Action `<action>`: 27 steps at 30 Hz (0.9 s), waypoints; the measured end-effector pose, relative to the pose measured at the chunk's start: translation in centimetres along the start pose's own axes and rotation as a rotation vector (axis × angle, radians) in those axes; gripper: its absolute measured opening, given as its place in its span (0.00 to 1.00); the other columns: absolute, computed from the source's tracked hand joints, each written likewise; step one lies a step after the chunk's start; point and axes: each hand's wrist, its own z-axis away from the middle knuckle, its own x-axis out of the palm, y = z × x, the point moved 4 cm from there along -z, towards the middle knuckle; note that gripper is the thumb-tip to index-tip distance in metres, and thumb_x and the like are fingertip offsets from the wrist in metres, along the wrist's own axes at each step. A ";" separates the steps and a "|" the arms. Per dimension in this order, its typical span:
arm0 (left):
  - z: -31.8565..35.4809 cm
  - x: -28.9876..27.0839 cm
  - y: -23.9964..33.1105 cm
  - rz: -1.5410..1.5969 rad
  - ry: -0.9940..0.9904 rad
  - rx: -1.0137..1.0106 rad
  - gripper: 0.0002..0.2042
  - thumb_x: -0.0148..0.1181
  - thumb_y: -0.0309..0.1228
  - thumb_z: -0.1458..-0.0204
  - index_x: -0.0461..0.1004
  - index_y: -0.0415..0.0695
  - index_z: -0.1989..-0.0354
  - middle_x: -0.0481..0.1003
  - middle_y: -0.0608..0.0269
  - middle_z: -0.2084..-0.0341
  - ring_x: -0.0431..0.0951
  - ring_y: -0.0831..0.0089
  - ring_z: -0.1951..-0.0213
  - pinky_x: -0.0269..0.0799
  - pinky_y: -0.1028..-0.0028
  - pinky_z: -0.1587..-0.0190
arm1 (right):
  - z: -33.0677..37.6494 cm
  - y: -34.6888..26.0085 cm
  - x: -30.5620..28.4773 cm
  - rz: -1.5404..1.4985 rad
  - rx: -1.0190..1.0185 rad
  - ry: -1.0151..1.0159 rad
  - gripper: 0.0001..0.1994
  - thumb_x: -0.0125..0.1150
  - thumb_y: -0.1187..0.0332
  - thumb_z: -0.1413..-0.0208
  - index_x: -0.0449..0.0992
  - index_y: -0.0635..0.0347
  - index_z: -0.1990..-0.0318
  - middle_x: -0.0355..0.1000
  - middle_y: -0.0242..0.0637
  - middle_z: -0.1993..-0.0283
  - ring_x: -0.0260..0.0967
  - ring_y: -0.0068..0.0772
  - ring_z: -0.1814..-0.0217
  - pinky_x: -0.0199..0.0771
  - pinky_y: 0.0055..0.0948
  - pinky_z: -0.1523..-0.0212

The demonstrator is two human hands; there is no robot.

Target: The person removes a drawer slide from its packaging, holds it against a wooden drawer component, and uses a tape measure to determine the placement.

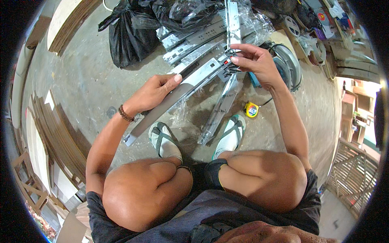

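Observation:
My left hand is closed around a long grey metal drawer slide, which slants up to the right in front of my feet. Thumb and fingers of my right hand pinch the slide's far end, by a black latch with a small red part. Another metal rail stretches away just beyond my right fingertips. Below the latch, a slide in clear plastic wrap points back toward my feet. More slides lie piled on the floor beyond my hands.
A black plastic bag sits left of the pile. To its right is a blue corded power tool, with a yellow tape measure nearer my right foot. Stacked boards line the left, and a slatted wooden frame stands at right.

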 end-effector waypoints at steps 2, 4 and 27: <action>0.0 0.1 0.2 -0.017 0.009 -0.009 0.34 0.45 0.59 0.35 0.78 0.35 0.50 0.73 0.67 0.75 0.68 0.80 0.69 0.68 0.71 0.66 | 0.0 0.1 0.1 -0.055 0.027 0.020 0.20 0.71 0.69 0.44 0.79 0.58 0.44 0.79 0.32 0.58 0.75 0.18 0.60 0.78 0.21 0.60; 0.0 0.1 0.2 -0.044 0.011 -0.045 0.33 0.45 0.59 0.35 0.78 0.35 0.50 0.73 0.66 0.75 0.69 0.79 0.69 0.69 0.70 0.66 | 0.1 0.0 0.3 -0.068 0.023 0.038 0.19 0.71 0.68 0.44 0.79 0.59 0.45 0.79 0.34 0.57 0.76 0.19 0.60 0.80 0.22 0.60; 0.2 0.6 1.3 -0.132 0.133 0.007 0.35 0.44 0.59 0.35 0.77 0.33 0.49 0.77 0.51 0.75 0.74 0.73 0.68 0.73 0.64 0.62 | 0.4 -0.2 1.8 -0.097 -0.087 0.223 0.17 0.67 0.67 0.40 0.79 0.63 0.45 0.80 0.35 0.57 0.77 0.19 0.62 0.84 0.24 0.65</action>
